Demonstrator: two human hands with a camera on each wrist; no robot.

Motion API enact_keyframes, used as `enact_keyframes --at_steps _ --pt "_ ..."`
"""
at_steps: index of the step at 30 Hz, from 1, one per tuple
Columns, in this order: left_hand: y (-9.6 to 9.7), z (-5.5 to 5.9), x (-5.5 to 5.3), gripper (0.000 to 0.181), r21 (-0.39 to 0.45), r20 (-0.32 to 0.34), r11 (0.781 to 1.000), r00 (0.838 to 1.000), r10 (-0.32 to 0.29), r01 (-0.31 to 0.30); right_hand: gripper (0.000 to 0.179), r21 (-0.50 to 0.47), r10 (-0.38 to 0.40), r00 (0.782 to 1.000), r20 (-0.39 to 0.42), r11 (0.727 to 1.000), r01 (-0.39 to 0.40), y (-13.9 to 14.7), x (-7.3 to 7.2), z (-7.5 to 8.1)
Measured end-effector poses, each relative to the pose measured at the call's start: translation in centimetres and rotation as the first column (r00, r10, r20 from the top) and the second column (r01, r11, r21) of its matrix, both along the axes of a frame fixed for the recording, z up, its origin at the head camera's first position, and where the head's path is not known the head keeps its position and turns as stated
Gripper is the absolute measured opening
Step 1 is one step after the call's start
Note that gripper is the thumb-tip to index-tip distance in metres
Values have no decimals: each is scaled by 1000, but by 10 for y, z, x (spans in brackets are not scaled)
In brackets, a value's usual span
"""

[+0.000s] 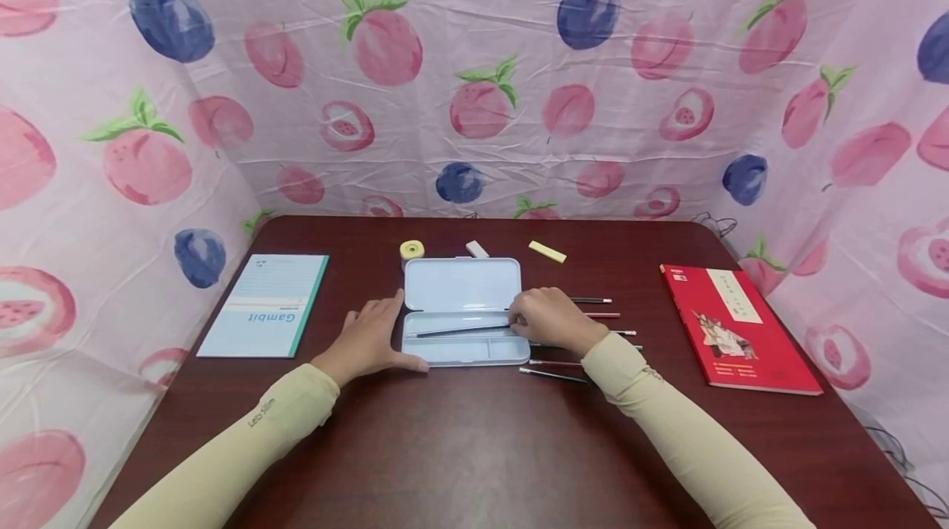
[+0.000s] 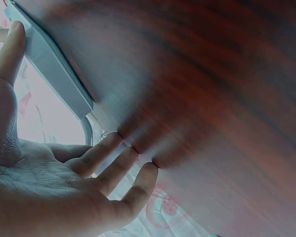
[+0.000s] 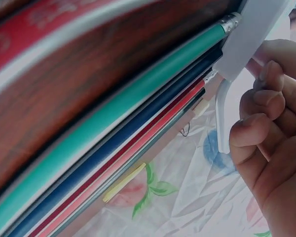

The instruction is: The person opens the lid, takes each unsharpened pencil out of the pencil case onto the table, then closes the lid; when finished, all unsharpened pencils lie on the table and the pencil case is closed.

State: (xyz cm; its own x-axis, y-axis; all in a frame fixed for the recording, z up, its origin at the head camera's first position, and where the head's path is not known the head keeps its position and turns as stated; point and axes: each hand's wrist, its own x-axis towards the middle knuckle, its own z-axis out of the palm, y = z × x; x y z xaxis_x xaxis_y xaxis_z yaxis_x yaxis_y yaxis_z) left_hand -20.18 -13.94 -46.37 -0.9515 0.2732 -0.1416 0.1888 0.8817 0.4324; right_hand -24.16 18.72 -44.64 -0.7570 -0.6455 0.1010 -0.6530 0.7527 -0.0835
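Observation:
A light blue pencil case (image 1: 462, 283) lies with its lid raised in the middle of the table. My right hand (image 1: 552, 319) pinches the right end of a dark pencil (image 1: 463, 331), which slants over the case's lower tray with its other end at the left. In the right wrist view the fingers of that hand (image 3: 286, 148) are curled beside the case wall (image 3: 251, 39); the pencil's held end is hidden. My left hand (image 1: 371, 339) spreads at the case's left side, its thumb by the front left corner. Its fingertips (image 2: 149, 170) rest on the table in the left wrist view.
Several pencils (image 1: 602, 315) lie right of the case, partly under my right hand and forearm. Behind the case are a yellow tape roll (image 1: 412, 249), a white eraser (image 1: 478, 250) and a yellow strip (image 1: 547, 251). A notebook (image 1: 263, 306) lies left, a red book (image 1: 737, 330) right.

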Motion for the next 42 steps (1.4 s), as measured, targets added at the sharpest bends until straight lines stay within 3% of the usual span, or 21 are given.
enact_keyframes --at_steps 9,21,36,42 --pt "0 0 0 142 5 -6 1000 1000 -5 5 5 -13 60 985 -163 998 -63 7 6 3" --pt "0 0 0 141 15 3 1000 1000 0 0 6 -95 50 968 -245 993 -75 38 16 1" --pt "-1 1 1 141 23 -3 1000 1000 -6 6 13 -184 -71 984 -163 982 41 66 48 14" --pt "1 0 0 141 13 5 1000 1000 -3 3 15 -204 -109 989 -105 975 86 78 62 11"
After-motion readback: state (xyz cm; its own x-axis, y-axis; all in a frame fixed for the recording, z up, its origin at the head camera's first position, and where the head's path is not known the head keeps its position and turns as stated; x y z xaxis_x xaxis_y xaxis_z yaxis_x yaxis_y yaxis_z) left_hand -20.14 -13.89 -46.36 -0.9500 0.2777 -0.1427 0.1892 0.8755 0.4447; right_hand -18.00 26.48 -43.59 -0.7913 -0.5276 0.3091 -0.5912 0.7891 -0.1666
